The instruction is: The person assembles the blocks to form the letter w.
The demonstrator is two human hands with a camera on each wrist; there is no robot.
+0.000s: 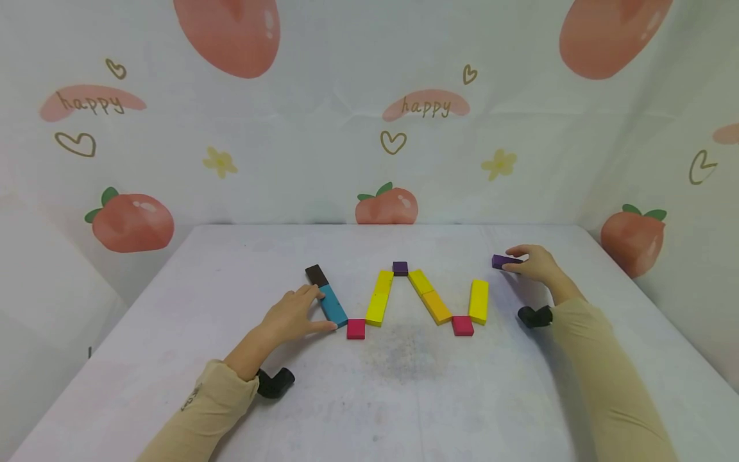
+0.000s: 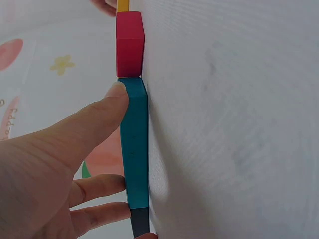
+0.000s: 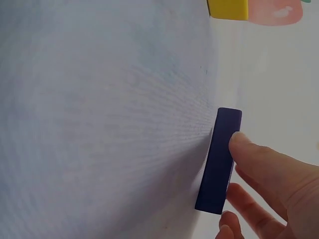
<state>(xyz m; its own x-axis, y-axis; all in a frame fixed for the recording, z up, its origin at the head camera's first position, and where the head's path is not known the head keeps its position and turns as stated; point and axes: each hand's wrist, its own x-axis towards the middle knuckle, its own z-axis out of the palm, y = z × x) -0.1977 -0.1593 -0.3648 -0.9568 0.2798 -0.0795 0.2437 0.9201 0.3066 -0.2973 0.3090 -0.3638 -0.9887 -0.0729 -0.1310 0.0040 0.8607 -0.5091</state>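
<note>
My left hand [image 1: 291,316] reaches from the left to a blue block [image 1: 333,305], thumb near its front end and fingers along its side toward a dark brown block [image 1: 316,275]. In the left wrist view the thumb tip [image 2: 117,89] touches the blue block, close to a red block [image 2: 129,45]. At the back right, my right hand [image 1: 535,264] holds a purple block [image 3: 219,162] between thumb and fingers. That block has a shadow beside it on the table.
The zigzag row continues with a red block [image 1: 356,329], yellow blocks [image 1: 380,298], a small purple block [image 1: 400,268], an orange block [image 1: 437,307], another red block [image 1: 462,325] and a yellow block [image 1: 478,301]. A printed curtain [image 1: 323,160] hangs behind the white table [image 1: 416,398].
</note>
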